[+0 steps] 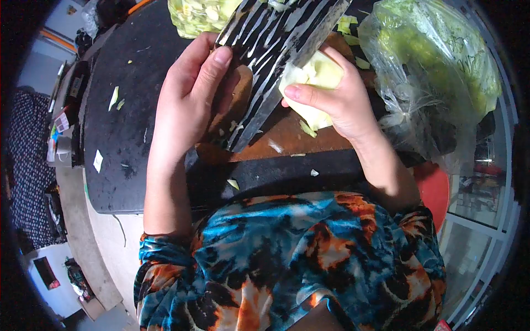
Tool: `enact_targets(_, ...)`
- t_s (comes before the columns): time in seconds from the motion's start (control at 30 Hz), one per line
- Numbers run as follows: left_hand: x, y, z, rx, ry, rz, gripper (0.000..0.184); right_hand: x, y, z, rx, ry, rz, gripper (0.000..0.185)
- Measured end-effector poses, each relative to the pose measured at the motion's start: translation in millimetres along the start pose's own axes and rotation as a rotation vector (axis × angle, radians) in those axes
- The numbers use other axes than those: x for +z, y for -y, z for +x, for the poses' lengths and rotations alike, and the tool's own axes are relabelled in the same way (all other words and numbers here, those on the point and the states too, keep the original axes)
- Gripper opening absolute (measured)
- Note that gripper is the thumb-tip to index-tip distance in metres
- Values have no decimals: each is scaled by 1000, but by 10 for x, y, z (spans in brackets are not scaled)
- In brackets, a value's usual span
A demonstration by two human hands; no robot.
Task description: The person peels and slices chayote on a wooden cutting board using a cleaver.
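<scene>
My left hand (190, 88) grips the near-left edge of a broad dark blade (276, 49), thumb on top. White streaks run across the blade, and a grey metal strip follows its right side. Whether this is a cleaver or a slicer I cannot tell. In my right hand (345, 99) is a pale chunk of cabbage (314, 83), close against the blade's right edge. The blade is tilted over a brown wooden cutting board (292, 140). Small cabbage scraps lie on the board around the chunk.
A clear plastic bag of green cabbage (430, 60) stands at the right. Behind the blade is another bag of cut cabbage (201, 16). Cabbage bits are scattered over the black table (118, 149). A red stool (433, 190) shows at the right edge.
</scene>
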State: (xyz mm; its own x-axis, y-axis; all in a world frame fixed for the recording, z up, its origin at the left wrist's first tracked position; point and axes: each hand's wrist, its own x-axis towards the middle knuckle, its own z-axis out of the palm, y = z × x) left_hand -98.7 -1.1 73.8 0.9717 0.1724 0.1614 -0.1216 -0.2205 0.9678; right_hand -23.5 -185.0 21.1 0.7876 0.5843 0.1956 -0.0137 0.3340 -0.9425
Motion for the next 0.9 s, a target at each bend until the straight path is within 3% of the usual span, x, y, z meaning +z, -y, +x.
enact_targets(0.33, -16, -16, -29, -10, 0, 58, 23, -18, 24, -14, 15, 66, -84, 38)
enact_targets(0.63, 71, 28, -47, 31, -49, 46, 20, 152, -195, -17, -251, -145, -50, 32)
enact_targets(0.9, 167, 26, -68, 42, -118, -3, 21, 177, -170, -48, -319, -223, -191, 33)
